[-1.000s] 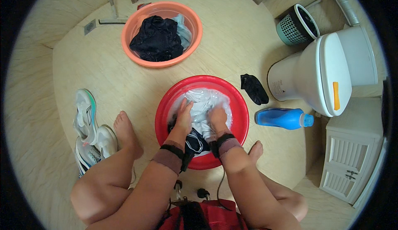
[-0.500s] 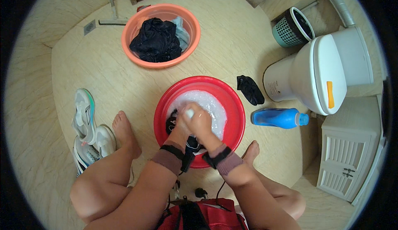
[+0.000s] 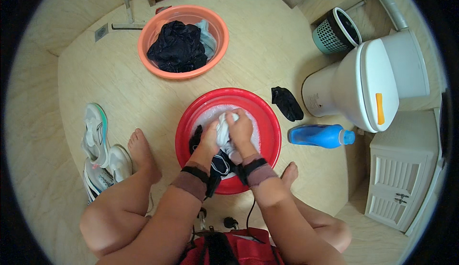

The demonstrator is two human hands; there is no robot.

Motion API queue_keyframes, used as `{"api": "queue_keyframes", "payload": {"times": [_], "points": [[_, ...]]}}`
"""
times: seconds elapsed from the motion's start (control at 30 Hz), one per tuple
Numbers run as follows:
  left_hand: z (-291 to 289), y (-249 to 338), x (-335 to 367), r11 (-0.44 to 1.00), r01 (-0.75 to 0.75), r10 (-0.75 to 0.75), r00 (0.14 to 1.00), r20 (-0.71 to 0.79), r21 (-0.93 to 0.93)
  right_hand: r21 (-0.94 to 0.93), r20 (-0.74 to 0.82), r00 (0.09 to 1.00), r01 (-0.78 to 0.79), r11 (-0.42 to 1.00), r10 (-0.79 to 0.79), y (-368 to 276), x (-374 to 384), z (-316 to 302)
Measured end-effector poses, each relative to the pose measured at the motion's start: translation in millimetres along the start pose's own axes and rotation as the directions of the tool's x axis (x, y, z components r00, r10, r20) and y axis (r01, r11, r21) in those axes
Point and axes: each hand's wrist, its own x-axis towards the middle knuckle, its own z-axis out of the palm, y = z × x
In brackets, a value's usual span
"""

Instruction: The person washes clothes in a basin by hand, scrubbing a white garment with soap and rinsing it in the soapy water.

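Observation:
A wet, bunched white cloth [image 3: 223, 130] is squeezed between my two hands over the red basin [image 3: 276, 140]; its exact kind is hard to make out. My left hand [image 3: 209, 138] closes on its left side, and my right hand [image 3: 241, 130] wraps its right side with the fingers curled. White suds [image 3: 215, 114] lie in the basin around and beyond my hands. Dark clothing with white trim [image 3: 220, 163] sits in the near part of the basin, below my wrists. More black fabric [image 3: 195, 139] shows at the left, partly hidden by my left hand.
An orange basin [image 3: 224, 45] with dark and light-blue clothes stands beyond. To the right are a black sock-like cloth [image 3: 287, 104], a blue bottle [image 3: 315, 136], a toilet [image 3: 377, 83] and a white cabinet [image 3: 397, 174]. Shoes [image 3: 98, 136] lie left, near my foot. A bin [image 3: 330, 35] stands far right.
My hands, earlier clasped together over the suds, are now slightly apart, with the white cloth showing between them. My right hand has shifted right and up. More of the trimmed dark clothing shows.

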Motion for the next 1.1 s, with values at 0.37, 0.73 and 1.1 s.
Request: {"api": "queue_keyframes", "payload": {"times": [0.37, 0.73, 1.1], "points": [[24.1, 17.4, -26.3, 0.372, 0.033, 0.317, 0.935, -0.161, 0.928, -0.511, 0.283, 0.926, -0.075, 0.856, 0.25, 109.7, -3.0, 25.7], [19.1, 37.8, -26.7, 0.983, 0.072, -0.043, 0.985, 0.169, -0.168, 0.263, 0.295, 0.842, 0.382, 0.886, -0.451, -39.4, -59.0, -26.4], [16.6, -5.8, -14.7, 0.991, 0.132, -0.125, 0.968, 0.217, -0.015, -0.101, 0.01, 0.994, 0.107, 0.989, -0.106, -29.3, -5.2, -4.2]]}}
